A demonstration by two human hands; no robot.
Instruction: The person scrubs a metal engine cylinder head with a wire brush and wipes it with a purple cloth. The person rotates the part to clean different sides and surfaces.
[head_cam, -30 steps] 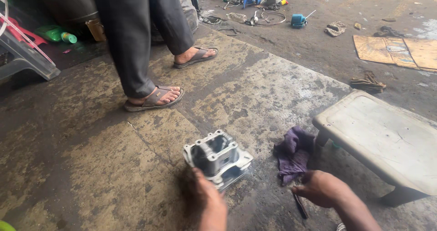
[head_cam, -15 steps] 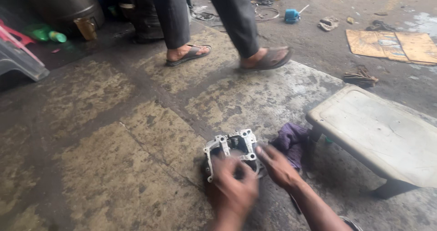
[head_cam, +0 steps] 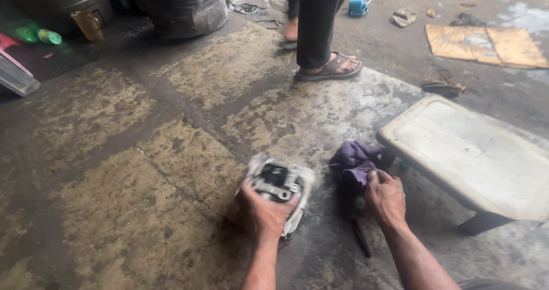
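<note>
My left hand (head_cam: 262, 211) grips a grey metal engine part (head_cam: 278, 182), a blocky casting with openings, and holds it tilted on the stained concrete floor. My right hand (head_cam: 386, 197) rests on a purple rag (head_cam: 353, 162) lying on the floor just right of the part, fingers curled onto the cloth. A thin dark tool (head_cam: 360, 237) lies on the floor below the rag, between my forearms.
A low dirty white stool (head_cam: 474, 153) stands at the right. Another person in dark trousers and sandals (head_cam: 330, 68) stands at the top centre. Cardboard (head_cam: 486, 43), a blue can (head_cam: 358, 7), green bottles (head_cam: 34, 34) and a dark drum (head_cam: 54, 1) lie further off.
My left hand has taken hold of the engine part and tipped it up. My right hand left the part and moved right onto the purple rag. The other person walked further right.
</note>
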